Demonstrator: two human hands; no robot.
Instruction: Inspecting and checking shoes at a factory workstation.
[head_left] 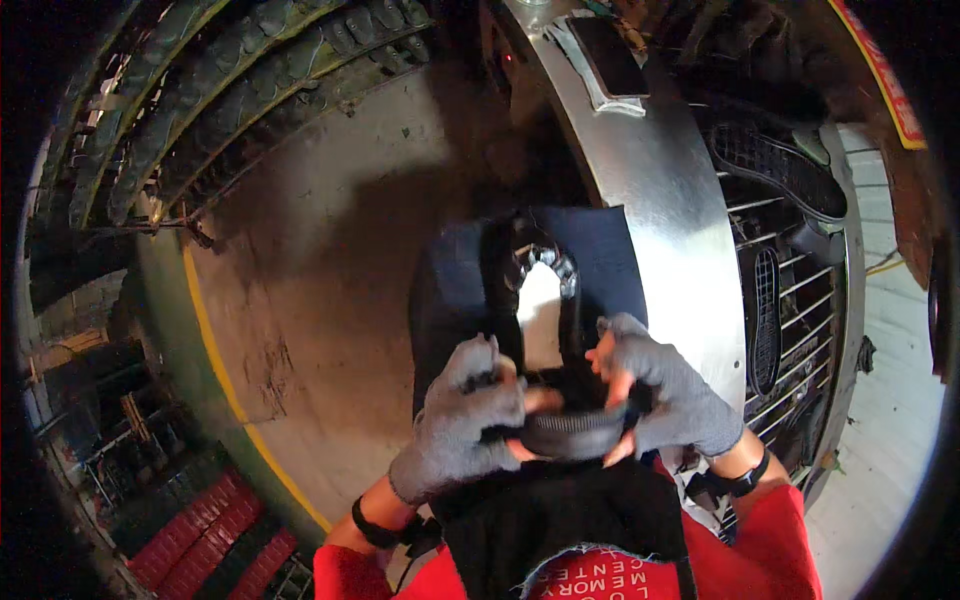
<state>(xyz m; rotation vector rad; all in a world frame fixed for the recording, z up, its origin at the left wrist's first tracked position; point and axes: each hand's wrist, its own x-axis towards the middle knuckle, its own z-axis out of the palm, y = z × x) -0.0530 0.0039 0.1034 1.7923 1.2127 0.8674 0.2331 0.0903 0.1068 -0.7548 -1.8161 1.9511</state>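
Head view: ribbed black sole (572,437) held left of the metal table (690,220).
Left hand (465,410) and right hand (668,390), both grey-gloved, pinch its opposite ends with curled fingers.

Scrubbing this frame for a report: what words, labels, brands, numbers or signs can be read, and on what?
Red shirt: pale lettering on the front, upside down in this view; legible, but I won't copy the words.
Red and yellow sign at the upper right edge: lettering too blurred and slanted to read.
Black shoe: no text I can make out.
Elsewhere: no other readable text.
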